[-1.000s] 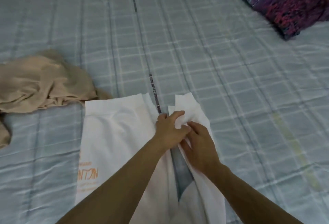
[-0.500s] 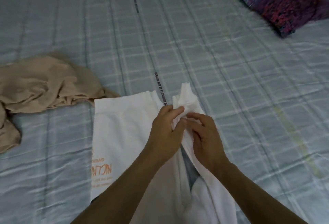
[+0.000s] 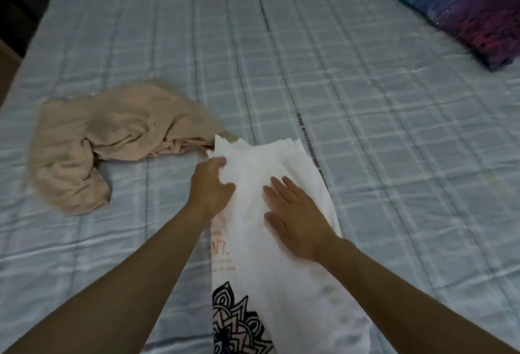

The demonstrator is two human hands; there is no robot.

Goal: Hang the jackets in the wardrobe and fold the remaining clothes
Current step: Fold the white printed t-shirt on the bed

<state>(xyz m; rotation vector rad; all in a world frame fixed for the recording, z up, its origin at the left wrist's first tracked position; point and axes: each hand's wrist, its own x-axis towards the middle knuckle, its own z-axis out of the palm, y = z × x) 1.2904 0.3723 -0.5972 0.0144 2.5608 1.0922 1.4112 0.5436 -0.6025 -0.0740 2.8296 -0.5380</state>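
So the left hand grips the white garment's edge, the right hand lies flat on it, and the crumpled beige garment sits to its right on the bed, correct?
Not quite. In the head view the beige garment lies to the left of the white garment, not its right. The rest holds: the left hand grips its edge, the right hand lies flat on it.

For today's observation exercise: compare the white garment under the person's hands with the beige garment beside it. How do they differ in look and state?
The white garment lies stretched in a long narrow strip; the beige garment sits crumpled in a heap. The white one bears orange lettering and a black patterned print; the beige one looks plain. The left hand grips the white one's edge and the right hand presses it flat; nobody touches the beige one. Both lie on the checked bedsheet.
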